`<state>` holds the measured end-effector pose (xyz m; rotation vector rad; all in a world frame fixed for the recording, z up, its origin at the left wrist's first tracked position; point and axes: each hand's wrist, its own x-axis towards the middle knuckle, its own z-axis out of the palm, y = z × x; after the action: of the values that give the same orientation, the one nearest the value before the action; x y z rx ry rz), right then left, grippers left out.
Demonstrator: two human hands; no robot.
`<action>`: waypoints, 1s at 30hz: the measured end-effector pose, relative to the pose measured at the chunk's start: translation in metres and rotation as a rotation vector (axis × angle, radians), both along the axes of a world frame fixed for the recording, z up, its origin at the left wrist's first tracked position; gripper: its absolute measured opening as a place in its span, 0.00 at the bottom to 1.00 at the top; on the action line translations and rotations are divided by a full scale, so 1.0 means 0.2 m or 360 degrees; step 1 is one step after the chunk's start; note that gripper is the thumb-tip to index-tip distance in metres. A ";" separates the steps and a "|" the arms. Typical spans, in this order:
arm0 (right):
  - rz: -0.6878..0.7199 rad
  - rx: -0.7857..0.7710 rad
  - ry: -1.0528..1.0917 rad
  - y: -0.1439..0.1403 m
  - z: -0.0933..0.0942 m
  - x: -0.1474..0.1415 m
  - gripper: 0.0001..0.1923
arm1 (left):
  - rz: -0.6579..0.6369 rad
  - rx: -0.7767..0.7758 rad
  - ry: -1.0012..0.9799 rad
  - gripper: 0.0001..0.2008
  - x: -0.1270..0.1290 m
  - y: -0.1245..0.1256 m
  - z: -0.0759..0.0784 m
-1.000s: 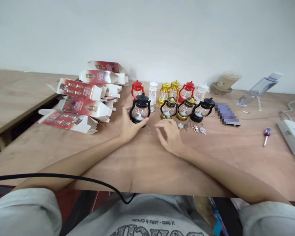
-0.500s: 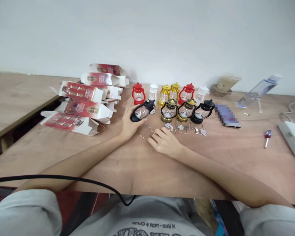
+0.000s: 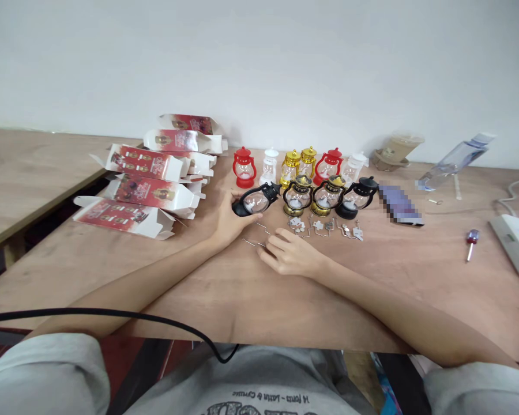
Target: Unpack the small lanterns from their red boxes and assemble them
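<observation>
My left hand (image 3: 230, 222) grips a small black toy lantern (image 3: 256, 200) and holds it tipped on its side, top pointing right, just above the wooden table (image 3: 242, 288). My right hand (image 3: 290, 252) rests on the table close beside it, fingertips on a thin bent wire handle (image 3: 256, 236). Behind the hands stand two rows of little lanterns: black-and-gold ones (image 3: 298, 195) in front, red (image 3: 243, 166), white and gold ones at the back. Small metal parts and wire handles (image 3: 324, 226) lie in front of the front row.
Several open red-and-white cartons (image 3: 149, 193) are stacked at the left. To the right lie a blurred flat object (image 3: 399, 202), a small screwdriver (image 3: 470, 240), a white box (image 3: 516, 242), a clear bottle (image 3: 454, 157) and a capped cup (image 3: 398, 147). A black cable (image 3: 112, 314) crosses the near edge.
My left hand tipped the black lantern from upright onto its side. My right hand dropped to the table and drew the wire handle a little to the left and nearer.
</observation>
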<state>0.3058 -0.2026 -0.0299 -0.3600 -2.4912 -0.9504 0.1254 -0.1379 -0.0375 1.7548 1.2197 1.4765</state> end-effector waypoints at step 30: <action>-0.0172 -0.1925 0.2430 0.11 -0.06 0.06 0.13 | -0.0819 -0.0432 0.0091 0.22 -0.12 -0.05 0.07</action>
<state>0.3179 -0.1816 -0.0423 -1.0372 -1.2196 0.7898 0.1020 -0.1470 -0.0227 1.7577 0.8544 0.9242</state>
